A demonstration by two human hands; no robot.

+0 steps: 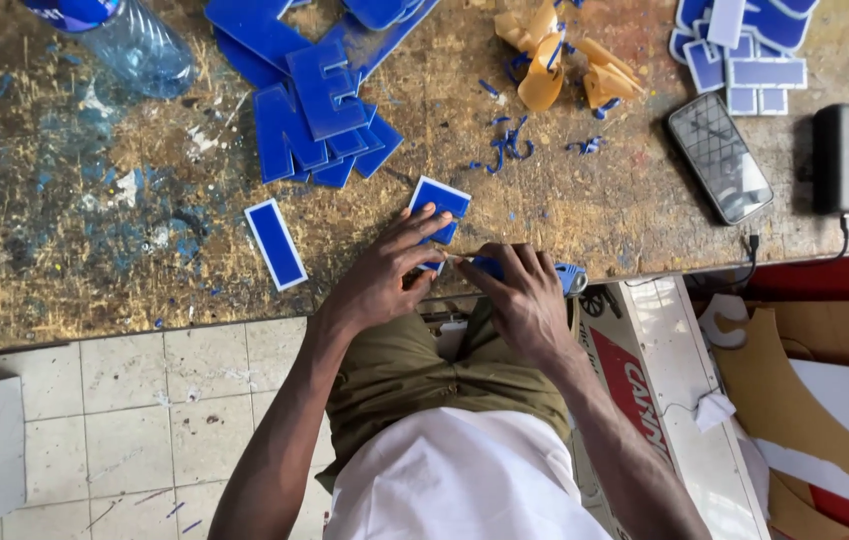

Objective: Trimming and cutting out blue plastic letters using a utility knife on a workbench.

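My left hand (384, 275) presses down on a small blue plastic piece with a white edge (441, 198) at the front edge of the worn workbench (84, 250). My right hand (524, 300) is closed around a blue-handled cutter (564, 277), its tip against the piece's lower edge next to my left fingers. A blue rectangular strip with a white border (275, 243) lies to the left of my left hand.
A pile of blue cut letters (319, 110) lies behind the hands, more blue pieces (744, 45) at the back right. Orange scraps (554, 60), blue shavings (509, 140), a phone (719, 157), a black power bank (846, 158) and a plastic bottle (134, 40) also rest there. Cardboard boxes (804, 400) stand at the right.
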